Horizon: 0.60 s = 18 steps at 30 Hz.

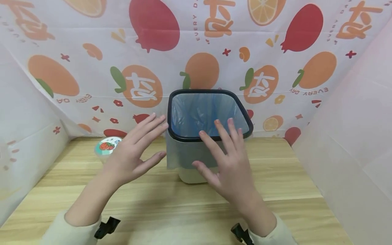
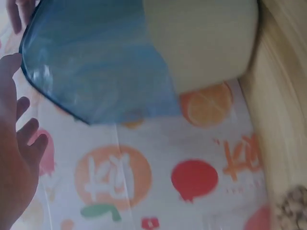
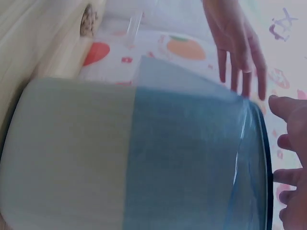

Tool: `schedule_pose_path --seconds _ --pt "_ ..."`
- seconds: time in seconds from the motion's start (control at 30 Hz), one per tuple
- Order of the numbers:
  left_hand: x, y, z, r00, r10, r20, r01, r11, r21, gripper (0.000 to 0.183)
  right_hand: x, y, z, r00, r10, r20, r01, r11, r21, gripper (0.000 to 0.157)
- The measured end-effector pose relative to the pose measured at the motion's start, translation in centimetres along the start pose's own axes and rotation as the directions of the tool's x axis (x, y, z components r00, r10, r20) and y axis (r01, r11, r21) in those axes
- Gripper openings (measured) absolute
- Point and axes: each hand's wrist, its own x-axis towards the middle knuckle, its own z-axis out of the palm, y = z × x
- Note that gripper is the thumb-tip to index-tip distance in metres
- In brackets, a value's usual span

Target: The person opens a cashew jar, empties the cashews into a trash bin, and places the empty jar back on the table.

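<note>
A pale trash can [image 1: 191,176] stands upright on the wooden table, lined with a thin blue bag [image 1: 202,110]. The bag folds out over the black rim [image 1: 203,91] and hangs down the outside, with a loose flap [image 3: 163,74] sticking out at one side. My left hand [image 1: 125,156] is spread, fingertips right at the rim's left side. My right hand [image 1: 231,166] reaches over the front of the rim with fingers extended and apart; in the right wrist view its fingertips lie close to the rim. Neither hand grips anything.
Behind my left hand, a clear tub with a fruit-printed lid [image 1: 107,145] stands on the table [image 1: 159,211]; small brown pieces [image 2: 293,207] show in it. A fruit-patterned cloth [image 1: 107,30] rises behind the can, and pale cloth walls [image 1: 352,119] close in both sides.
</note>
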Motion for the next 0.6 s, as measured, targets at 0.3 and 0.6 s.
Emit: schedule_pose_path --seconds 0.3,0.6 --pt "-5.0 -3.4 -2.7 0.993 -0.117 0.023 0.113 0.986 0.125 0.058 0.8 -3.3 2.1 0.923 -0.374 -0.092 0.385 0.9 0.204 0.056" --pt "-9.4 -7.4 -4.7 0.956 -0.275 0.098 0.253 0.949 0.187 0.058 0.3 -6.4 6.6 0.894 -0.447 0.003 0.424 0.849 0.315 0.051"
